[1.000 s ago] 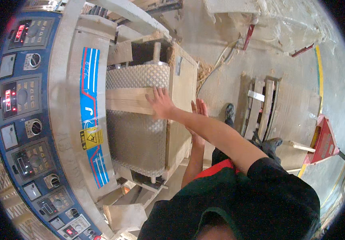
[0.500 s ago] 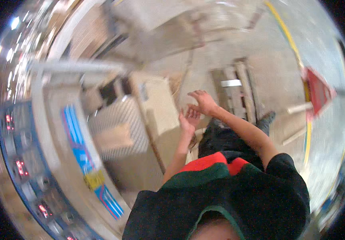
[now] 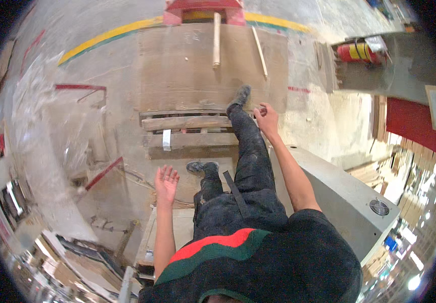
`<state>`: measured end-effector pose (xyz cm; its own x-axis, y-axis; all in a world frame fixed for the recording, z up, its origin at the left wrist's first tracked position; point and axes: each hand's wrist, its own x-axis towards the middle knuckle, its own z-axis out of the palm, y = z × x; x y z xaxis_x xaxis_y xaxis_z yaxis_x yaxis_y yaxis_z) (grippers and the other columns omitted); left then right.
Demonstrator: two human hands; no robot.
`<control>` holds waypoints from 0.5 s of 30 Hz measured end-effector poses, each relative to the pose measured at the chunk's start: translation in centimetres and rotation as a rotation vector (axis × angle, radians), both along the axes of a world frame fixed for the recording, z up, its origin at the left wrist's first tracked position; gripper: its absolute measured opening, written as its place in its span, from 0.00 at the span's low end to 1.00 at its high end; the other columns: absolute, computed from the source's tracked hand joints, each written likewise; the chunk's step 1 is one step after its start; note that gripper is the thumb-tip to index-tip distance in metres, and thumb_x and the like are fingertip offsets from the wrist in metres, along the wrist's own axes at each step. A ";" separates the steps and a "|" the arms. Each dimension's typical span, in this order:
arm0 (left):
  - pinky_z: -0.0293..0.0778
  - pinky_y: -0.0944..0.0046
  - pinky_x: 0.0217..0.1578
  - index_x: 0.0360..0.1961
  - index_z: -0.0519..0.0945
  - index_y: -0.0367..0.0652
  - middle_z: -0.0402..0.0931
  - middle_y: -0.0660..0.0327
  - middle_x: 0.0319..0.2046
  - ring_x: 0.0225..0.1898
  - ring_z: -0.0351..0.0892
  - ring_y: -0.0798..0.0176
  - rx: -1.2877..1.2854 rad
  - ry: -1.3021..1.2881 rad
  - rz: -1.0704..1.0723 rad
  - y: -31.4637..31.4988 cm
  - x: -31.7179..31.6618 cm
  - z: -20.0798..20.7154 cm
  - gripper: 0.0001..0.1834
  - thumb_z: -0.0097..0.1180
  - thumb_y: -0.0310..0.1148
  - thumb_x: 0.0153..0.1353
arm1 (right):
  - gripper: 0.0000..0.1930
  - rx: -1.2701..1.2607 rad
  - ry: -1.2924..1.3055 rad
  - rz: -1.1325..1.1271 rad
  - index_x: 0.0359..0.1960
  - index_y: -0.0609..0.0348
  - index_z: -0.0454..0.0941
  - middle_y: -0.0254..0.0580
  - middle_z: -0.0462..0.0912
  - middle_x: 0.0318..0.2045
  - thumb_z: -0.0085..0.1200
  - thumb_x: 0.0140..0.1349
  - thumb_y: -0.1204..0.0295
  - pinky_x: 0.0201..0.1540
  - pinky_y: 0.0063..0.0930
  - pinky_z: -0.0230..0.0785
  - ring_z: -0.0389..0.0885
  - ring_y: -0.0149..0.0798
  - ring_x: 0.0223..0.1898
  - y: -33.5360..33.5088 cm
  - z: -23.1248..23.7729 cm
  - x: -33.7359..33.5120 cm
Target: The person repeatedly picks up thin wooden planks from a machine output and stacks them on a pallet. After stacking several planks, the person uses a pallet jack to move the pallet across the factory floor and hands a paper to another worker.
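Note:
My left hand (image 3: 167, 184) hangs out in front with its palm up and fingers stretched, holding nothing. Below it is the floor, with a pale board-like surface (image 3: 148, 235) beside the forearm. My right hand (image 3: 267, 119) is farther forward, fingers loosely bent and apart; no object shows in it. It is over the floor beside my right leg, close to my forward shoe (image 3: 240, 96). A wooden pallet (image 3: 187, 122) lies ahead between the hands, with a white paper slip (image 3: 166, 140) on its near part. Neither hand touches it.
Beyond the pallet lies a brown sheet (image 3: 177, 60) with two wooden strips (image 3: 217, 43) on it. A red metal frame (image 3: 205, 5) stands past a yellow floor line (image 3: 111, 41). On the right are a grey metal cabinet (image 3: 324, 192) and a red fire extinguisher (image 3: 354, 52). Clear plastic film (image 3: 41, 121) lies left.
My body has turned to the right and strides toward the pallet. My hands, close together before, are now wide apart. The grey housing and blue-marked strip on the left have left view.

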<state>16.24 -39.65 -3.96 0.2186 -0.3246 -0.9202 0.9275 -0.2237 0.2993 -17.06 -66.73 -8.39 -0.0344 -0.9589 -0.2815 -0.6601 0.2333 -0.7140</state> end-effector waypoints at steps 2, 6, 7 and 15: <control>0.72 0.57 0.44 0.52 0.68 0.42 0.71 0.56 0.46 0.43 0.74 0.58 -0.022 -0.070 -0.172 -6.4 0.0 -1.3 0.23 0.48 0.47 0.63 | 0.20 0.098 0.057 -0.088 0.44 0.61 0.75 0.44 0.81 0.27 0.58 0.52 0.64 0.34 0.31 0.71 0.79 0.38 0.28 -0.9 -2.1 -3.5; 0.72 0.60 0.44 0.55 0.66 0.38 0.71 0.53 0.49 0.46 0.73 0.59 -0.022 -0.176 -0.432 -21.8 -1.9 -2.8 0.25 0.44 0.46 0.65 | 0.20 0.161 0.007 -0.158 0.43 0.60 0.76 0.45 0.82 0.28 0.59 0.50 0.62 0.36 0.33 0.71 0.80 0.41 0.30 -7.6 -9.0 -6.0; 0.72 0.60 0.44 0.56 0.65 0.36 0.71 0.52 0.50 0.48 0.73 0.59 -0.012 -0.208 -0.505 -25.3 -2.4 -3.2 0.26 0.43 0.46 0.66 | 0.21 0.175 -0.003 -0.176 0.43 0.60 0.76 0.46 0.82 0.29 0.59 0.50 0.60 0.37 0.34 0.71 0.80 0.43 0.31 -10.1 -11.2 -6.0; 0.67 0.60 0.51 0.59 0.63 0.35 0.68 0.50 0.54 0.54 0.69 0.59 0.035 -0.425 -0.800 -47.7 -3.7 -17.7 0.32 0.32 0.54 0.68 | 0.33 0.234 0.034 0.051 0.51 0.63 0.71 0.55 0.80 0.37 0.61 0.46 0.55 0.45 0.39 0.70 0.79 0.51 0.41 -34.9 -23.3 4.0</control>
<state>12.53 -87.35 -21.64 0.2634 -0.4989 -0.8257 0.3039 -0.7694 0.5619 -13.08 -101.65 -31.73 -0.0007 -0.8685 -0.4957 -0.6978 0.3555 -0.6218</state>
